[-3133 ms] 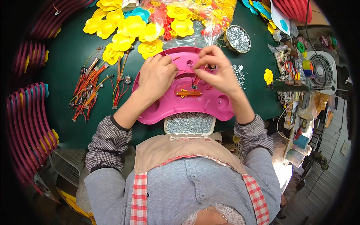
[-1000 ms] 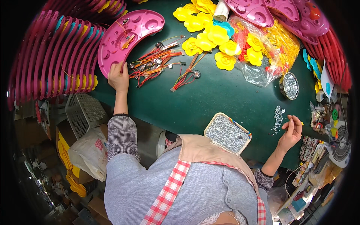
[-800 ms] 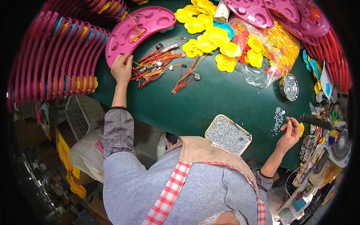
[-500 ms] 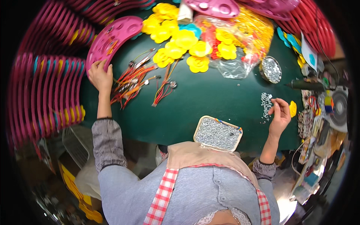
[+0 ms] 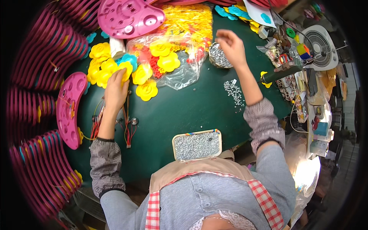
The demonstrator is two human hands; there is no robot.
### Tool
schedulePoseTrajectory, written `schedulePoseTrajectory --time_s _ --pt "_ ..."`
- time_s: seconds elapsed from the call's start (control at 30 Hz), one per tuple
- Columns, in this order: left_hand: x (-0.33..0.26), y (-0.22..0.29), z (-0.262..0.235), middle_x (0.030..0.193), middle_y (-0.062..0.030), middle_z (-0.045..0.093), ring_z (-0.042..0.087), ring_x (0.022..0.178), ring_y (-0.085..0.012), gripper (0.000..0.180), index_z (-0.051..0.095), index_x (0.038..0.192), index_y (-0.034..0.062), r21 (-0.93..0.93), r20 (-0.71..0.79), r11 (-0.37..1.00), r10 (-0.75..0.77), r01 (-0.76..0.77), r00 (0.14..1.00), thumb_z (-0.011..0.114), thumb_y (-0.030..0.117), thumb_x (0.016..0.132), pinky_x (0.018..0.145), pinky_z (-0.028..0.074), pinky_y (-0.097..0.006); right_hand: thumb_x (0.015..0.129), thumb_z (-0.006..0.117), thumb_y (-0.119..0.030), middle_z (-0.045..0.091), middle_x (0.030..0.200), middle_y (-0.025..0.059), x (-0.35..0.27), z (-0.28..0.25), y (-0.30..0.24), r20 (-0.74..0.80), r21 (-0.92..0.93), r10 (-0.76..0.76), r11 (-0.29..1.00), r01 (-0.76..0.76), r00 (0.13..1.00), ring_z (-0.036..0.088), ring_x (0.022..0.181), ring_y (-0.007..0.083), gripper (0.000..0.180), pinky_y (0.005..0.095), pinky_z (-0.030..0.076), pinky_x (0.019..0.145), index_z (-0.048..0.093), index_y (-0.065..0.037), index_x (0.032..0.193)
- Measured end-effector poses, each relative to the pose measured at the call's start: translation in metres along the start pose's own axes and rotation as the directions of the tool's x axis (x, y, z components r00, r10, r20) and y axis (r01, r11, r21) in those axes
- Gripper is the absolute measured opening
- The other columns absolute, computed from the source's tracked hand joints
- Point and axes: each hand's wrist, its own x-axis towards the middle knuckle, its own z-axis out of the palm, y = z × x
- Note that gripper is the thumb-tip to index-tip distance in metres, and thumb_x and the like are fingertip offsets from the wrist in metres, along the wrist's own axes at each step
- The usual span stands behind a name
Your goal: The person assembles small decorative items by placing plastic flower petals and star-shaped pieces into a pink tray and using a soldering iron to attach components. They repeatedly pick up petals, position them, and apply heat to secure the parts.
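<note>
My left hand (image 5: 115,90) reaches into the pile of yellow flower-shaped plastic pieces. Its fingertips close on the edge of one yellow flower piece (image 5: 127,71), beside a blue one. Nothing shows in my right hand (image 5: 234,50), whose fingers are slightly bent and apart. It hovers above the right side of a round metal bowl (image 5: 217,55) full of small silvery screws. At the far left stands a curved pink plastic shell (image 5: 72,111) with a wired part in it. Red and yellow wires (image 5: 127,130) with small round parts lie partly behind my left forearm.
Stacks of pink shells (image 5: 30,103) line the left side. A tray of screws (image 5: 197,145) sits at the near edge, and loose screws (image 5: 234,92) lie right. Behind are another pink shell (image 5: 147,23) and a clear bag (image 5: 180,73). A dark green tool (image 5: 281,74) juts in from the right.
My left hand has left the curved pink shell and moved right to the yellow flower pieces. My right hand has risen from the loose screws to beside the bowl. The whole view has shifted.
</note>
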Motion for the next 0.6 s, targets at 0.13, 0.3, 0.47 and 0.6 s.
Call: schedulePoseTrajectory --time_s 0.13,0.3,0.47,0.6 --pt "0.001 0.001 -0.011 0.118 -0.0232 0.071 0.069 0.109 -0.0405 0.029 0.068 0.127 0.0001 -0.121 -0.075 0.982 -0.158 0.149 0.985 0.066 0.011 0.100 0.098 0.053 -0.043 0.089 0.075 -0.019 0.064 0.140 0.0235 0.107 -0.026 0.081 -0.206 -0.335 0.031 0.937 -0.100 0.978 0.065 0.128 0.0323 0.060 0.0409 0.054 0.104 0.058 0.002 0.143" --pt "-0.043 0.012 -0.036 0.109 -0.0207 0.070 0.068 0.098 -0.0373 0.021 0.066 0.120 -0.0047 -0.182 -0.174 0.970 -0.195 0.163 0.965 0.063 0.006 0.102 0.086 0.054 -0.040 0.086 0.071 -0.048 0.042 0.160 0.0204 0.199 -0.023 0.115 -0.315 -0.695 0.190 0.621 -0.363 0.930 0.038 0.148 0.0449 0.074 0.0561 0.037 0.118 0.052 -0.019 0.152" --pt "-0.108 0.058 -0.035 0.104 -0.0180 0.068 0.065 0.090 -0.0345 0.016 0.066 0.113 -0.0049 -0.167 -0.199 0.967 -0.225 0.194 0.954 0.060 0.000 0.099 0.082 0.051 -0.041 0.084 0.061 -0.079 0.042 0.163 0.0153 0.252 -0.070 0.132 -0.452 -0.763 0.337 0.334 -0.554 0.826 0.039 0.150 0.0438 0.095 0.0683 0.030 0.117 0.043 -0.027 0.161" --pt "-0.139 0.100 -0.009 0.102 -0.0183 0.068 0.065 0.093 -0.0347 0.017 0.067 0.110 -0.0046 -0.427 -0.033 0.816 -0.444 0.389 0.895 0.062 -0.001 0.094 0.087 0.051 -0.040 0.078 0.058 -0.085 0.032 0.170 0.0213 0.240 -0.093 0.166 -0.351 -0.712 0.429 0.455 -0.535 0.832 0.029 0.156 0.0466 0.109 0.0764 0.016 0.119 0.031 -0.027 0.167"
